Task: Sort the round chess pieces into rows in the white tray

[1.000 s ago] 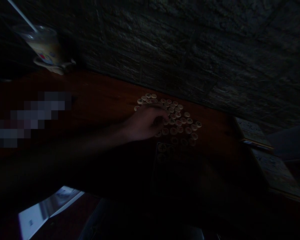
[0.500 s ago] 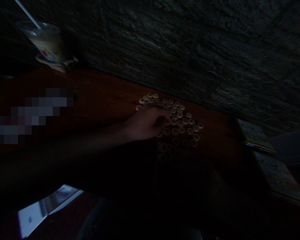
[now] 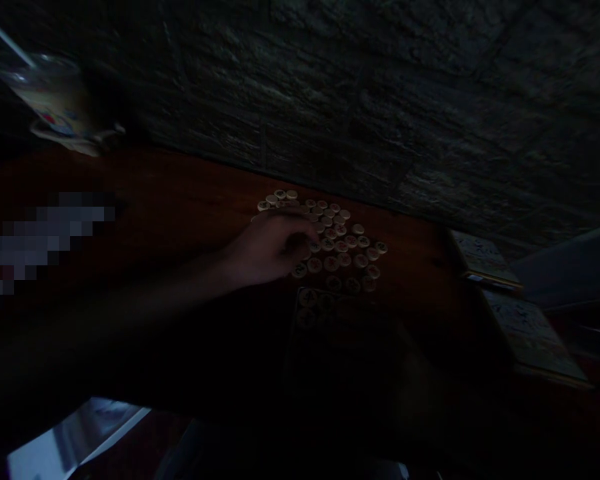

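Observation:
My left hand (image 3: 270, 247) reaches in from the left over a spread of round xiangqi pieces (image 3: 343, 259) on the wooden table (image 3: 190, 193). Its fingers curl down toward the thumb in a pinch shape among the pieces. Whatever sits between the fingertips is too dark to make out. Some pieces show red characters, others dark ones, and a few look blank. Just in front lies a dark box (image 3: 296, 327) with several pieces in its near-left corner, mostly lost in shadow. A faint shape to the box's right may be my right hand (image 3: 417, 383); its fingers cannot be seen.
Against the stone wall (image 3: 320, 107) at the back left stands a plastic cup (image 3: 55, 100) with a straw, in a carrier. Two flat boxes or books (image 3: 485, 257) lie at the right. A pale, bright object (image 3: 75, 433) shows below the table edge, lower left.
The whole view has shifted, so the cup, pieces and books sit farther left. My left hand stays over the pieces with its fingers still curled.

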`<state>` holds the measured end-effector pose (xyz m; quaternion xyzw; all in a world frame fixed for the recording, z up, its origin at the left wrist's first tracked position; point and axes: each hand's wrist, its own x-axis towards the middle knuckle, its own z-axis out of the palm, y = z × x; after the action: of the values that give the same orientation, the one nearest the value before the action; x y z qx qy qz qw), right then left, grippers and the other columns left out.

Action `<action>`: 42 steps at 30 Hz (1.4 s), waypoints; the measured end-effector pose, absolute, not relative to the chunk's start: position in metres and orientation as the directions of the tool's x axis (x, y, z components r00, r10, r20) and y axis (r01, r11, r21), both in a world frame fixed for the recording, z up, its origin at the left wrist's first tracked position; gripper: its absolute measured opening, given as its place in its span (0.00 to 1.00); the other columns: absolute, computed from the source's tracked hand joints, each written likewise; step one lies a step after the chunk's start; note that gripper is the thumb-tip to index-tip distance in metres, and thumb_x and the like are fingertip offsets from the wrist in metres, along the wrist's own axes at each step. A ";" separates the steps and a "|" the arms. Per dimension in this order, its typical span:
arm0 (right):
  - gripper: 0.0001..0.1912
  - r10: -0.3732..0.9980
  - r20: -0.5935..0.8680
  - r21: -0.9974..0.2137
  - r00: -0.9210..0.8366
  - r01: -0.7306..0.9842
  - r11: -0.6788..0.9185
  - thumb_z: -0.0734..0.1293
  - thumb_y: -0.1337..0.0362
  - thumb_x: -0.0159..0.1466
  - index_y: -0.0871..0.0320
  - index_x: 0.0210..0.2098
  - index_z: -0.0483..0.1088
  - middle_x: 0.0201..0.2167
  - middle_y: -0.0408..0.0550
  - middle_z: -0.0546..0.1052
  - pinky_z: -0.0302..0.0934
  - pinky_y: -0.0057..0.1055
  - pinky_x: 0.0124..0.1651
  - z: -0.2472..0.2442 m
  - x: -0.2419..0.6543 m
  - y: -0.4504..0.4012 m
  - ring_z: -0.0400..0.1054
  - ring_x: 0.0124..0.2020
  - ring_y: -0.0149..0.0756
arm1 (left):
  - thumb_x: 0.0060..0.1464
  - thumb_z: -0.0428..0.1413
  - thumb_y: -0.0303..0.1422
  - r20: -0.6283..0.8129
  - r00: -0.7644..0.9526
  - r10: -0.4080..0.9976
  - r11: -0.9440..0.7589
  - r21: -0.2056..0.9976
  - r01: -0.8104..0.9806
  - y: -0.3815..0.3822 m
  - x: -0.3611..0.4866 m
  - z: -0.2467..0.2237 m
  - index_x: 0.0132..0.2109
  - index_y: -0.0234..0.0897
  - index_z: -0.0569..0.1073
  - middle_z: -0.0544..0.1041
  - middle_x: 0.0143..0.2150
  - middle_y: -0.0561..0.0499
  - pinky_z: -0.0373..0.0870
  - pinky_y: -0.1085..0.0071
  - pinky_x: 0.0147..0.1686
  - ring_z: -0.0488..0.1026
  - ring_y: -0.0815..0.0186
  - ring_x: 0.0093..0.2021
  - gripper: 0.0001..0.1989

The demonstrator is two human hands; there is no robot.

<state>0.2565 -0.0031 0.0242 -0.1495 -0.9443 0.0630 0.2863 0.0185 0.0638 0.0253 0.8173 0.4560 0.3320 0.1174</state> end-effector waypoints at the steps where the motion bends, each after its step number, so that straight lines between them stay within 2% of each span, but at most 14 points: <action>1: 0.09 0.321 0.537 -0.197 -0.780 0.254 0.947 0.67 0.68 0.67 0.52 0.33 0.77 0.26 0.42 0.79 0.71 0.36 0.42 0.029 0.261 0.000 0.72 0.31 0.35 | 0.58 0.55 0.27 0.430 0.355 0.831 -0.546 0.501 0.671 0.064 0.018 0.026 0.44 0.38 0.81 0.83 0.44 0.50 0.73 0.66 0.43 0.79 0.62 0.44 0.11; 4: 0.06 0.380 0.588 -0.197 -0.714 0.330 0.923 0.67 0.68 0.67 0.55 0.35 0.77 0.28 0.45 0.80 0.70 0.35 0.39 0.039 0.282 0.022 0.74 0.31 0.36 | 0.59 0.54 0.28 0.410 0.330 0.850 -0.514 0.510 0.690 0.064 0.015 0.029 0.44 0.38 0.80 0.83 0.44 0.50 0.73 0.66 0.44 0.79 0.61 0.44 0.11; 7: 0.06 0.611 0.600 -0.314 -0.516 0.550 0.774 0.66 0.68 0.67 0.57 0.39 0.77 0.32 0.48 0.81 0.70 0.32 0.36 0.037 0.308 0.055 0.77 0.34 0.37 | 0.60 0.53 0.28 0.383 0.265 0.885 -0.447 0.537 0.716 0.065 0.010 0.033 0.48 0.39 0.79 0.82 0.46 0.50 0.74 0.67 0.43 0.80 0.62 0.44 0.13; 10: 0.11 0.804 0.488 -0.415 -0.341 0.720 0.557 0.65 0.66 0.68 0.58 0.47 0.77 0.43 0.53 0.83 0.74 0.38 0.42 0.025 0.320 0.081 0.79 0.41 0.43 | 0.59 0.54 0.30 0.402 0.167 0.900 -0.382 0.548 0.744 0.071 0.002 0.037 0.49 0.40 0.78 0.81 0.49 0.49 0.75 0.68 0.44 0.79 0.60 0.47 0.13; 12: 0.14 0.841 0.413 -0.453 -0.350 0.722 0.523 0.64 0.63 0.70 0.58 0.52 0.75 0.50 0.54 0.81 0.73 0.42 0.50 0.017 0.320 0.087 0.78 0.49 0.46 | 0.59 0.54 0.31 0.420 0.109 0.901 -0.336 0.517 0.787 0.077 -0.007 0.039 0.49 0.40 0.78 0.82 0.50 0.48 0.75 0.65 0.49 0.78 0.57 0.51 0.13; 17: 0.20 0.815 0.326 -0.524 -0.478 0.626 0.577 0.58 0.62 0.74 0.51 0.63 0.68 0.63 0.48 0.73 0.65 0.47 0.64 0.012 0.315 0.086 0.69 0.62 0.43 | 0.60 0.55 0.36 0.357 0.055 0.933 -0.218 0.436 0.873 0.094 -0.026 0.039 0.48 0.40 0.79 0.82 0.50 0.47 0.73 0.59 0.52 0.78 0.53 0.50 0.13; 22: 0.21 0.736 0.339 -0.477 -0.586 0.567 0.671 0.58 0.65 0.73 0.49 0.63 0.69 0.69 0.45 0.66 0.56 0.49 0.71 0.009 0.318 0.090 0.59 0.70 0.44 | 0.61 0.55 0.36 0.283 0.115 0.952 -0.235 0.439 0.867 0.098 -0.030 0.033 0.48 0.42 0.80 0.83 0.50 0.48 0.74 0.60 0.50 0.80 0.54 0.48 0.12; 26: 0.21 0.717 0.357 -0.422 -0.599 0.582 0.695 0.58 0.67 0.72 0.50 0.61 0.72 0.65 0.46 0.71 0.63 0.47 0.66 0.009 0.320 0.091 0.66 0.65 0.45 | 0.61 0.54 0.35 0.256 0.142 0.956 -0.244 0.431 0.869 0.099 -0.032 0.029 0.49 0.41 0.81 0.83 0.50 0.47 0.75 0.61 0.49 0.81 0.56 0.48 0.14; 30: 0.21 0.702 0.372 -0.348 -0.607 0.610 0.712 0.60 0.70 0.69 0.51 0.58 0.75 0.56 0.47 0.79 0.71 0.42 0.57 0.014 0.321 0.090 0.75 0.56 0.44 | 0.61 0.53 0.32 0.293 0.192 0.937 -0.308 0.428 0.850 0.102 -0.035 0.025 0.50 0.43 0.81 0.82 0.54 0.49 0.74 0.60 0.55 0.79 0.57 0.52 0.14; 34: 0.20 0.670 0.404 -0.300 -0.622 0.602 0.740 0.63 0.72 0.66 0.53 0.55 0.77 0.56 0.50 0.79 0.73 0.44 0.54 0.016 0.324 0.092 0.76 0.53 0.46 | 0.62 0.52 0.31 0.290 0.239 0.927 -0.351 0.440 0.827 0.102 -0.034 0.025 0.49 0.41 0.81 0.82 0.53 0.48 0.74 0.59 0.56 0.79 0.59 0.52 0.14; 37: 0.19 0.670 0.409 -0.307 -0.620 0.598 0.740 0.63 0.70 0.67 0.53 0.53 0.78 0.54 0.51 0.80 0.73 0.45 0.53 0.015 0.325 0.095 0.77 0.51 0.47 | 0.61 0.53 0.31 0.292 0.271 0.917 -0.381 0.448 0.809 0.100 -0.030 0.026 0.48 0.42 0.81 0.82 0.53 0.49 0.73 0.60 0.57 0.78 0.60 0.53 0.13; 42: 0.18 0.696 0.390 -0.320 -0.603 0.620 0.717 0.62 0.67 0.67 0.50 0.51 0.79 0.51 0.49 0.81 0.74 0.44 0.51 0.013 0.327 0.096 0.78 0.49 0.46 | 0.60 0.55 0.31 0.310 0.307 0.900 -0.422 0.442 0.791 0.098 -0.024 0.026 0.47 0.40 0.81 0.81 0.53 0.47 0.74 0.61 0.55 0.78 0.60 0.53 0.13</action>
<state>0.3267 0.0960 0.0126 -0.3687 -0.8920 0.0760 0.2502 -0.0244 0.0977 0.0264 0.8017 0.5274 0.2615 0.1037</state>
